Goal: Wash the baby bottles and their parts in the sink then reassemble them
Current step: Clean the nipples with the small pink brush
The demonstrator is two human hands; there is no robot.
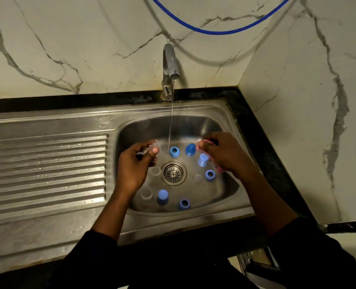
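Mostly small, blue bottle parts [162,197].

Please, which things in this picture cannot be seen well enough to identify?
Head view:
Clear plastic piece in the left hand: fingers cover most of it.
Pink soft item in the right hand: mostly under the hand; sponge or cloth unclear.
Blue hose on the marble wall: top edge cuts off both ends.

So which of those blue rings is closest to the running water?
The back ring, behind the drain: the stream lands at its edge. The right ring and front ring lie well clear.
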